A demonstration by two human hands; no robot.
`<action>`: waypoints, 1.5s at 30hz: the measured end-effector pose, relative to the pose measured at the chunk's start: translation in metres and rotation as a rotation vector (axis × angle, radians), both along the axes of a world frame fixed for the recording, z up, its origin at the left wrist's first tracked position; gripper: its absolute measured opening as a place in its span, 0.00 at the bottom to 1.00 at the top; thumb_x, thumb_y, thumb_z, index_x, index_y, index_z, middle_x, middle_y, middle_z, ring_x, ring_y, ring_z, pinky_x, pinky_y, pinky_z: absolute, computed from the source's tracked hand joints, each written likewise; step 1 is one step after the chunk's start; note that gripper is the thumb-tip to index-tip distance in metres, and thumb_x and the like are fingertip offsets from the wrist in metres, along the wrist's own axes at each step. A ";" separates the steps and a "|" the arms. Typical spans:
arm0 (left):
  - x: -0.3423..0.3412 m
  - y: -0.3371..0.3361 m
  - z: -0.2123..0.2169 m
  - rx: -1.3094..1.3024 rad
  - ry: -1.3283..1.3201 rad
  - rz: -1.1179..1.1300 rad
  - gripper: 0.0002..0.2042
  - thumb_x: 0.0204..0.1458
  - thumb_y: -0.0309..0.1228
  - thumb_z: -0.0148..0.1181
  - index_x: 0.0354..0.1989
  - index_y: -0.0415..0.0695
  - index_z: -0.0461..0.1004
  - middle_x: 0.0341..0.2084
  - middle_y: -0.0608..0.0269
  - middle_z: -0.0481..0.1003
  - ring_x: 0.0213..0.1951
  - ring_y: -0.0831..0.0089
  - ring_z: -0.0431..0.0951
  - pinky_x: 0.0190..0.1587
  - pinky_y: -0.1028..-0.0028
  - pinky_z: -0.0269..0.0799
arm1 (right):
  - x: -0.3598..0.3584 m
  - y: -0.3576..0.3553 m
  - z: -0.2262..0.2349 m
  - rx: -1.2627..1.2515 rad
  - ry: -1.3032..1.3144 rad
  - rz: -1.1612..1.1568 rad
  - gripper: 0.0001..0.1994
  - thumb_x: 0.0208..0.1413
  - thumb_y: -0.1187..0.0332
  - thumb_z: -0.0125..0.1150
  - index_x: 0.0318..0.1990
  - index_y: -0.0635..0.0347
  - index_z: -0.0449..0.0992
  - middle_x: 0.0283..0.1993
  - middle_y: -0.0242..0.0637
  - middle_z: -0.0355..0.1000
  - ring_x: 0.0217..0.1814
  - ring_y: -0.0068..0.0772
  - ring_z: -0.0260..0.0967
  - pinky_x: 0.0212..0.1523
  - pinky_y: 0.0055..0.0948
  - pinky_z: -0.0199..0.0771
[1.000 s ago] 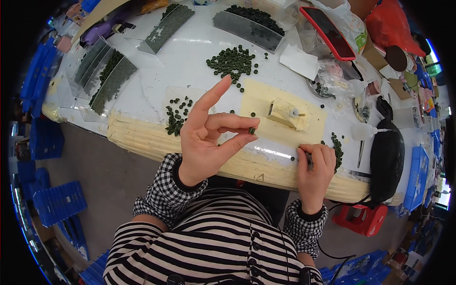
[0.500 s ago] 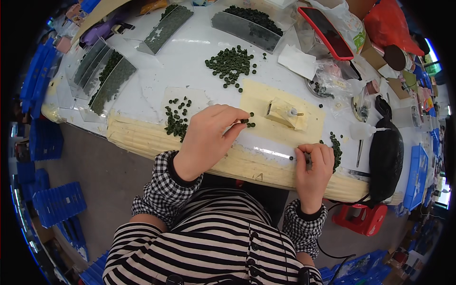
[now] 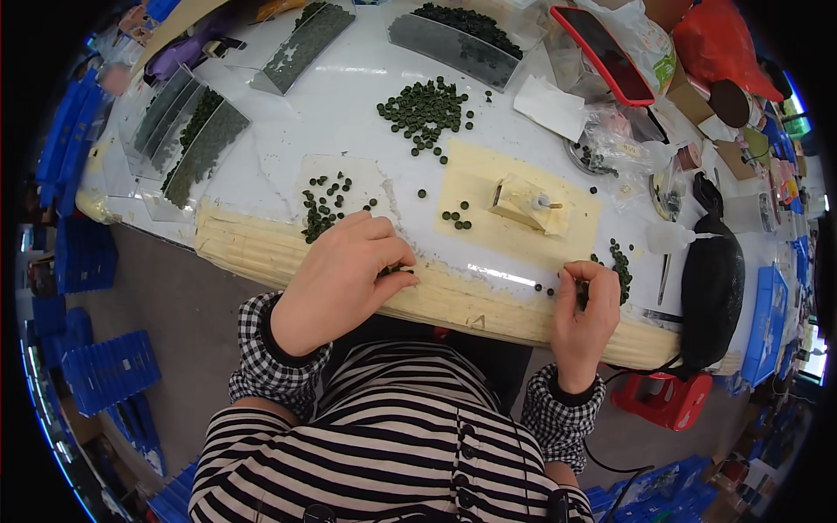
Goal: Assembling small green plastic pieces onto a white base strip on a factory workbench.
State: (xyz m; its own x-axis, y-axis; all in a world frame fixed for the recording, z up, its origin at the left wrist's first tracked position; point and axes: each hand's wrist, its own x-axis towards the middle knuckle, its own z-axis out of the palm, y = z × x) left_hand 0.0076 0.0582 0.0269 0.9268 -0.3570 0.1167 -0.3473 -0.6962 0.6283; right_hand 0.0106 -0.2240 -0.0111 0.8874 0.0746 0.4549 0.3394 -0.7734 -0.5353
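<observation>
1. Head view: my left hand (image 3: 340, 283) is low over the table's yellow padded edge (image 3: 261, 253), fingers curled, thumb close to forefinger.
2. Small dark bits (image 3: 394, 271) show between that thumb and forefinger; I cannot tell whether I grip them or only cover them.
3. My right hand (image 3: 587, 314) rests well apart from the left, thumb and forefinger nearly meeting; I cannot tell whether anything is pinched there.
4. Just left of my right thumb lie two green discs (image 3: 538, 288); a pile (image 3: 621, 272) of them sits just beyond that hand's outer side.
5. Past my left hand, more discs are scattered partly on a clear sheet (image 3: 362, 174).
6. Between my hands, farther in, a few discs cluster on a yellow sheet (image 3: 458, 174), beside a wrapped block (image 3: 516, 209) with a pin (image 3: 551, 207) sticking out.
7. One disc lies alone left of that sheet, and a bigger heap (image 3: 427, 109) spreads beyond it.
8. Right of the pile are tweezers (image 3: 664, 279) and a black bag (image 3: 711, 283).
</observation>
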 end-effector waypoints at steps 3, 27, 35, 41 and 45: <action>-0.002 -0.003 -0.009 0.028 -0.033 0.002 0.06 0.43 0.26 0.68 0.27 0.40 0.76 0.24 0.62 0.69 0.31 0.62 0.69 0.35 0.67 0.66 | 0.000 0.006 0.003 0.028 -0.023 0.021 0.06 0.50 0.82 0.61 0.34 0.65 0.71 0.33 0.38 0.70 0.34 0.41 0.66 0.33 0.34 0.65; 0.002 -0.018 -0.008 -0.056 -0.128 -0.030 0.05 0.43 0.21 0.67 0.29 0.39 0.76 0.27 0.62 0.73 0.31 0.69 0.73 0.35 0.73 0.70 | -0.017 0.030 0.002 0.312 0.073 0.137 0.09 0.47 0.83 0.66 0.37 0.66 0.78 0.31 0.39 0.75 0.30 0.34 0.72 0.34 0.27 0.69; -0.005 -0.049 -0.014 -1.067 0.433 0.085 0.07 0.56 0.22 0.60 0.42 0.36 0.76 0.35 0.56 0.80 0.36 0.77 0.79 0.41 0.78 0.76 | -0.019 0.040 0.007 0.756 0.384 0.262 0.10 0.51 0.82 0.63 0.42 0.69 0.79 0.37 0.39 0.78 0.39 0.26 0.75 0.43 0.23 0.73; -0.007 -0.056 -0.026 -1.348 0.686 0.118 0.11 0.59 0.24 0.57 0.49 0.35 0.75 0.37 0.58 0.80 0.40 0.77 0.79 0.44 0.79 0.76 | -0.019 0.043 0.014 0.824 0.433 0.276 0.11 0.52 0.82 0.63 0.44 0.69 0.79 0.40 0.39 0.78 0.41 0.24 0.74 0.46 0.22 0.73; -0.008 -0.059 -0.025 -1.412 0.779 0.148 0.11 0.60 0.24 0.56 0.50 0.35 0.74 0.40 0.56 0.79 0.42 0.75 0.79 0.47 0.78 0.77 | -0.018 0.043 0.016 0.798 0.393 0.258 0.11 0.52 0.83 0.63 0.44 0.69 0.79 0.40 0.39 0.78 0.41 0.24 0.74 0.46 0.22 0.73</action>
